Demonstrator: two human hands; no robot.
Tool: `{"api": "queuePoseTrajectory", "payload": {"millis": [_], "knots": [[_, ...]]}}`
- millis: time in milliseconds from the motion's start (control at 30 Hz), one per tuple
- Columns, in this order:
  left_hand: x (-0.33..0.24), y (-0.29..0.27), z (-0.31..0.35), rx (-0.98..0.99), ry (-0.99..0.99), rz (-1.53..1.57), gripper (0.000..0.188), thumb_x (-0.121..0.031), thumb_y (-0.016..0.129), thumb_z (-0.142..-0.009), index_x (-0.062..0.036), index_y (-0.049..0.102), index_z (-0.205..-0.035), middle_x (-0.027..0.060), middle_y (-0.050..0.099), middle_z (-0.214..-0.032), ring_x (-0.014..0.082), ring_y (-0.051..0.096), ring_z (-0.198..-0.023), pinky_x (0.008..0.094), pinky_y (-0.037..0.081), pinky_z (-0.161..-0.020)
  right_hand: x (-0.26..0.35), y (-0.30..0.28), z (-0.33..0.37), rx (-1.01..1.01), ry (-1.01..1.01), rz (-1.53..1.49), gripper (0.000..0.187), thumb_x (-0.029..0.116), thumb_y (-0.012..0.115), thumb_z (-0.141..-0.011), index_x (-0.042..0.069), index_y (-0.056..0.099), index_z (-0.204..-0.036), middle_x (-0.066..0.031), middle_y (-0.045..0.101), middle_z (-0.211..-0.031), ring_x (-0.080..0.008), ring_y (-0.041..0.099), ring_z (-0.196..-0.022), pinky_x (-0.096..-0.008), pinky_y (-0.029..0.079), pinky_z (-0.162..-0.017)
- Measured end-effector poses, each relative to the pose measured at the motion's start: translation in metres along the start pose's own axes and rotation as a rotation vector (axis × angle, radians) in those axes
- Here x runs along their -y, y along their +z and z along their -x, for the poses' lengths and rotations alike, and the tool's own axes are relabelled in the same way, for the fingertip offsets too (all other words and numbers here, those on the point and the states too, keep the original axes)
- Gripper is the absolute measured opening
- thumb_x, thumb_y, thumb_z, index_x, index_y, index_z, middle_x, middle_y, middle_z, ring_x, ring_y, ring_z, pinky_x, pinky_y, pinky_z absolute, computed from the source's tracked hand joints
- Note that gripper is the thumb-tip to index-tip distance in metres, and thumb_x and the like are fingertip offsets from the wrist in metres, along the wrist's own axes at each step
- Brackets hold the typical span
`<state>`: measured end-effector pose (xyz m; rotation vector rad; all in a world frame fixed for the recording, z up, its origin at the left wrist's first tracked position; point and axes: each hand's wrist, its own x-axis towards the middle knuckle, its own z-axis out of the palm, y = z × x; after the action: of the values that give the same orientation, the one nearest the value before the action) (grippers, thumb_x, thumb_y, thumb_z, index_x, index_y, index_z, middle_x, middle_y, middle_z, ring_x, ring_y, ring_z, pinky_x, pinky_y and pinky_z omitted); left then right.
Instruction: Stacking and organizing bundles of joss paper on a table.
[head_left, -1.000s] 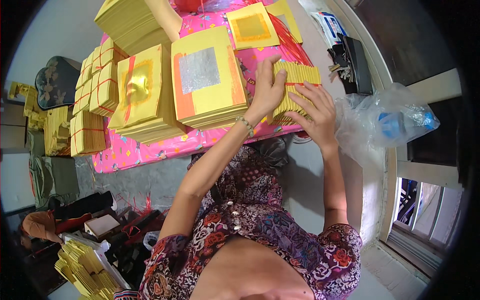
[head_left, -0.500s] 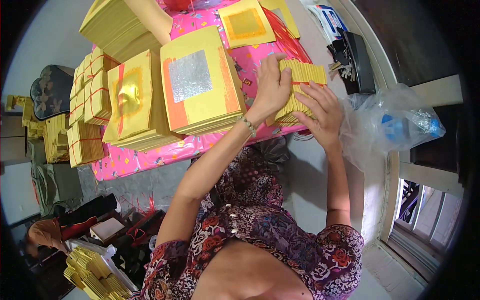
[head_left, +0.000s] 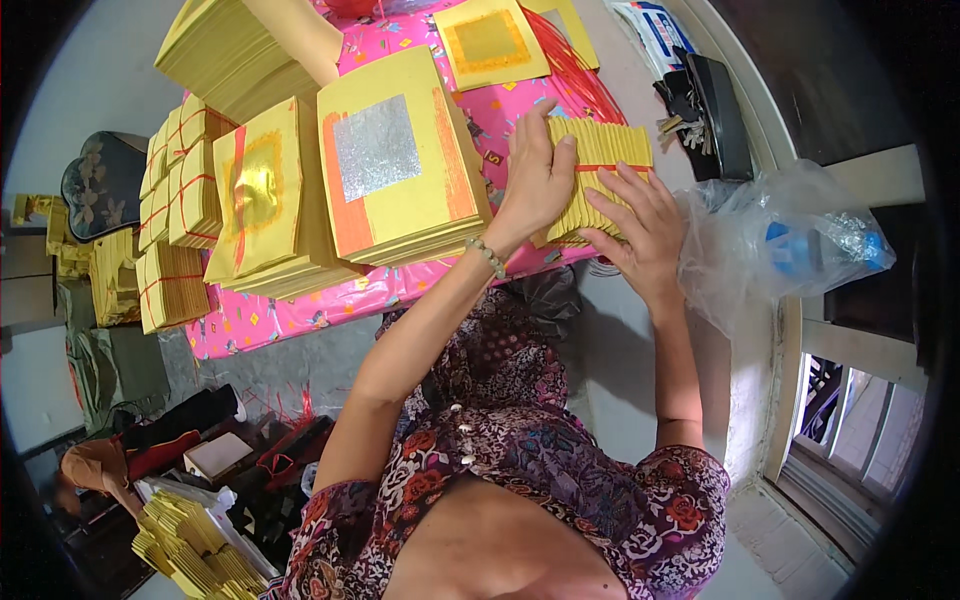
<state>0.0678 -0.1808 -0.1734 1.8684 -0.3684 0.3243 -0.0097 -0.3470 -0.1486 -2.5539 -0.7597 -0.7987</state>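
A bundle of folded yellow paper lies on the pink table cover, near the table's right end. A thin red tie crosses its top, and its folded edges stand in a close row. My left hand rests along the bundle's left end, thumb over the top and fingers stretched out; a beaded bracelet circles that wrist. With fingers spread, my right hand lies on the bundle's near right part. Left of my hands is a tall stack of yellow sheets topped by a silver square.
A gold-centred paper stack and red-tied bundles stand left on the pink cover. Red strips lie beyond my hands. Keys, a dark case and a clear plastic bag are rightward. Another arm reaches in.
My left hand's thumb and fingers have shifted slightly left on the bundle. My right hand stays almost where it was, fingers still spread.
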Motion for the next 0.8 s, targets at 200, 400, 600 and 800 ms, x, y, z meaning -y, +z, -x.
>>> {"api": "queuePoseTrajectory", "payload": {"millis": [200,400,600,800], "knots": [[-0.002,-0.002,0.000,0.043,-0.006,-0.013,0.039,-0.017,0.049,-0.098,0.0000,0.044,-0.132,0.0243,0.051,-0.122,0.0407,0.047,-0.118,0.0498,0.036,-0.101,-0.004,-0.001,0.000,0.009,0.004,-0.020,0.045,0.034,0.078,-0.078,0.018,0.068,-0.120,-0.0009,0.063,-0.130,-0.0241,0.055,-0.126,-0.0451,0.038,-0.109],[-0.003,-0.005,0.002,0.060,0.001,0.007,0.037,-0.016,0.048,-0.098,0.0005,0.045,-0.130,0.0247,0.051,-0.122,0.0408,0.047,-0.116,0.0494,0.036,-0.101,0.003,-0.005,0.010,-0.071,0.069,-0.091,0.046,0.029,0.080,-0.076,0.014,0.069,-0.119,-0.0028,0.065,-0.127,-0.0274,0.054,-0.126,-0.0467,0.041,-0.106],[-0.001,-0.011,0.000,0.075,-0.009,0.014,0.038,-0.017,0.051,-0.096,0.0006,0.046,-0.129,0.0243,0.053,-0.119,0.0420,0.049,-0.113,0.0498,0.037,-0.101,0.010,0.007,0.020,-0.127,0.158,-0.089,0.045,0.025,0.081,-0.075,0.011,0.071,-0.116,-0.0038,0.066,-0.124,-0.0317,0.055,-0.121,-0.0442,0.045,-0.102],[-0.022,-0.013,-0.017,0.077,0.049,-0.290,0.044,-0.029,0.063,-0.091,0.0000,0.057,-0.122,0.0223,0.061,-0.110,0.0394,0.056,-0.102,0.0478,0.043,-0.091,0.007,0.008,0.022,-0.153,0.137,-0.106,0.042,0.024,0.081,-0.076,0.012,0.071,-0.115,-0.0035,0.067,-0.123,-0.0310,0.056,-0.117,-0.0420,0.046,-0.099]]}}
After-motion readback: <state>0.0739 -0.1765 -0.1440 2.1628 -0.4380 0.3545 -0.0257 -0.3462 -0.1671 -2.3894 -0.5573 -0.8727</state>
